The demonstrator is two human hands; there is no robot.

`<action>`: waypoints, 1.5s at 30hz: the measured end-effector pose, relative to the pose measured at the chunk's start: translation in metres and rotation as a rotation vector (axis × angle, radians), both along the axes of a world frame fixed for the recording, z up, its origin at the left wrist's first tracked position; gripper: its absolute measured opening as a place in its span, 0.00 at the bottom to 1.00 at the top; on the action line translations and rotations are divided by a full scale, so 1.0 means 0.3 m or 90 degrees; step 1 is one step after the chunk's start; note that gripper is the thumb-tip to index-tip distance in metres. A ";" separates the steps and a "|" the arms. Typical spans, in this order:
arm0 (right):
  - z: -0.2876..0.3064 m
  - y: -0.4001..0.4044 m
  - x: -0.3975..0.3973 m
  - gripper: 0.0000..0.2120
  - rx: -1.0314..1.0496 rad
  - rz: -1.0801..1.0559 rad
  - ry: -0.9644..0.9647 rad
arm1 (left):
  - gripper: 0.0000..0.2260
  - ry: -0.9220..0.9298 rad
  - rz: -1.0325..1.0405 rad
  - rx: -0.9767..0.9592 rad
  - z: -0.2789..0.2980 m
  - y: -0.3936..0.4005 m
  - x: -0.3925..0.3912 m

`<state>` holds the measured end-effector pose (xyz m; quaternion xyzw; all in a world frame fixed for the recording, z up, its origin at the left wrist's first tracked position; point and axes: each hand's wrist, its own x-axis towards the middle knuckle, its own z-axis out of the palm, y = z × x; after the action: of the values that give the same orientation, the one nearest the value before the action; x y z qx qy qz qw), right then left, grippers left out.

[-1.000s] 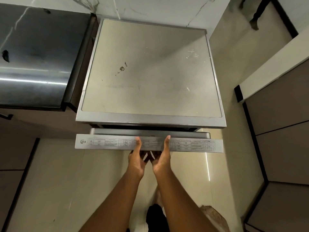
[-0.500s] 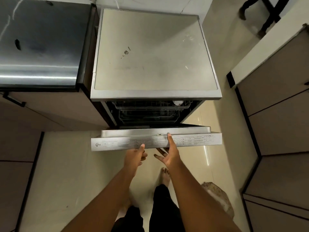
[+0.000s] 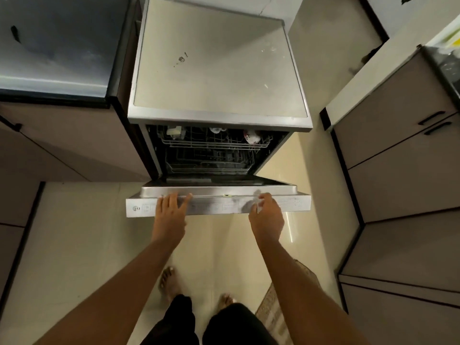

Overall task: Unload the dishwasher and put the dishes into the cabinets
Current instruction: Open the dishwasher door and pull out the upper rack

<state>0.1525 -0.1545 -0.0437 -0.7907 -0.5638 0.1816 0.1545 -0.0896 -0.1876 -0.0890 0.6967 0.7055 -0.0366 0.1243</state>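
1. the silver steel dishwasher door is tilted partly open, its top edge toward the person.
2. the left hand lies flat on this edge near the left corner, fingers apart, clamped on nothing.
3. the right hand curls on the edge near the right corner; how firmly it clamps, i cannot tell.
4. white dishes sit in the grey wire upper rack inside.

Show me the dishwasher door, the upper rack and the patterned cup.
dishwasher door (image 3: 219,207): head view, control-panel edge.
upper rack (image 3: 199,141): head view, front wire rim.
patterned cup (image 3: 252,137): head view, its side, right end of the rack.
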 end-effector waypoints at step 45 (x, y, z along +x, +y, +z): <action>-1.280 -0.866 0.196 0.38 -0.528 0.364 -0.015 | 0.42 -0.010 -0.042 -0.393 -1.238 -0.956 0.157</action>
<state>0.2113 -0.4142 -0.4276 -0.6015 -0.6400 0.4165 -0.2347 -0.0424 -0.4742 -0.4604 0.6487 0.6370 -0.2481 0.3345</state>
